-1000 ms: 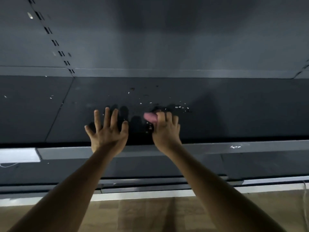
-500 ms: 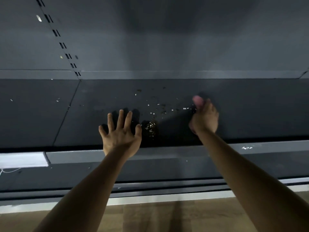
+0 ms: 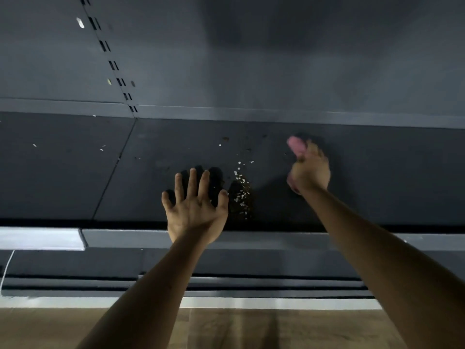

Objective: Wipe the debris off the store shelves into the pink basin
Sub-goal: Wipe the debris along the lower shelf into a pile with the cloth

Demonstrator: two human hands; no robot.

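- Left hand lies flat on the dark shelf, fingers straight and spread, holding nothing, as I watch through the head camera.
- Right hand, at 2 o'clock from the left, has its fingers curled round a pink cloth. One end pokes out at the hand's 11 o'clock and a sliver shows under its heel. Motion blur keeps me from telling whether the cloth touches the shelf.
- Debris, pale chips and brown crumbs, is heaped just beside the left thumb at its 3 o'clock, between the two hands and near the shelf's front edge. Looser bits trail off toward 12 o'clock.
- Stray white flecks dot the neighbouring panel, at 10 o'clock from the left hand.
- Slotted upright climbs the back wall at 11 o'clock, and wood-look floor shows at 6 o'clock.
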